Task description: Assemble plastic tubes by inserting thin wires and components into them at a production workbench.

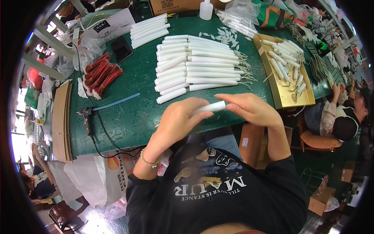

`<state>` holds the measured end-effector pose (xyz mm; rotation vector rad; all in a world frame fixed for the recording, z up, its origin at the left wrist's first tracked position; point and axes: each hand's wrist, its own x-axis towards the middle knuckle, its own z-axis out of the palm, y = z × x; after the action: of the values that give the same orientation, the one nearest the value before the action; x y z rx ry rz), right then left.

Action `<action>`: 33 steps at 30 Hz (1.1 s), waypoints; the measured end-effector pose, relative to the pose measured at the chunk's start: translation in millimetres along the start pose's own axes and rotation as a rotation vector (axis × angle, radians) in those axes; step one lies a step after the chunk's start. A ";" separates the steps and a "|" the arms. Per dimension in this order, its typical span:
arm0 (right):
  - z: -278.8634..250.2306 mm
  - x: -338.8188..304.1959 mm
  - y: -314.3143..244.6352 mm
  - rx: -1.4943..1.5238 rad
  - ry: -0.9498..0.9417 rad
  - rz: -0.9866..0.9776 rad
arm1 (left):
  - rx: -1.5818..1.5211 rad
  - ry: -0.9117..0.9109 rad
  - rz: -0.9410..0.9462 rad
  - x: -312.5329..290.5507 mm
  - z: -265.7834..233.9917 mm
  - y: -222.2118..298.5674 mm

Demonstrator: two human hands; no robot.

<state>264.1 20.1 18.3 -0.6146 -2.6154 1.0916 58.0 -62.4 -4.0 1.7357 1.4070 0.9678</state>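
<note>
Close to the table's front edge, a short white plastic tube (213, 107) lies across my left hand (180, 117), which is wrapped round it. The thumb and fingers of my right hand (255, 110) close about the tube's right end. Just beyond my hands, white tubes (171, 64) lie stacked in a column. Paired end to end with them is a second column of white tubes (212, 67), with thin pale wires (244, 72) trailing from their right ends.
Red wire bundles (102, 74), a black flat device (121, 49) and a hot glue gun (85, 117) are on the left. Small white pieces (228, 37) lie behind the tubes. A golden tray (278, 91) holds more tubes at right. A squeeze bottle (206, 10) stands at the back.
</note>
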 end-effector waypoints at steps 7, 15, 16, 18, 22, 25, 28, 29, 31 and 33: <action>17.6 -5.7 1.0 -0.002 0.154 0.160 | 0.225 0.070 0.163 7.8 4.8 3.3; 19.7 -3.3 -6.8 0.057 0.249 0.222 | 0.380 0.090 0.343 17.7 4.5 5.4; 20.2 -3.5 -7.4 0.058 0.250 0.221 | 0.380 0.090 0.343 17.5 4.3 5.9; 20.4 -3.5 -7.7 0.138 0.232 0.271 | 0.423 0.065 0.360 18.2 3.4 6.9; 21.9 -3.3 -7.4 0.177 0.251 0.296 | 0.473 0.098 0.416 23.2 4.7 4.9; 27.2 -2.6 -5.5 0.079 0.423 0.236 | 0.520 0.144 0.427 28.4 6.7 7.7; 26.9 0.6 -4.4 0.202 0.367 0.262 | 0.526 0.087 0.464 32.3 7.8 9.5; 31.3 1.3 2.4 0.180 0.418 0.164 | 0.492 0.165 0.541 35.9 10.1 10.3; 30.5 -0.1 5.3 0.155 0.482 0.067 | 0.457 0.236 0.628 38.9 10.6 12.7; 24.3 -3.1 8.8 0.365 0.534 0.252 | 0.418 0.474 0.753 33.4 8.6 11.2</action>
<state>260.3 9.3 -5.0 -1.0013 -1.8686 1.2265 75.2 -32.0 5.6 2.5643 1.2968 1.6560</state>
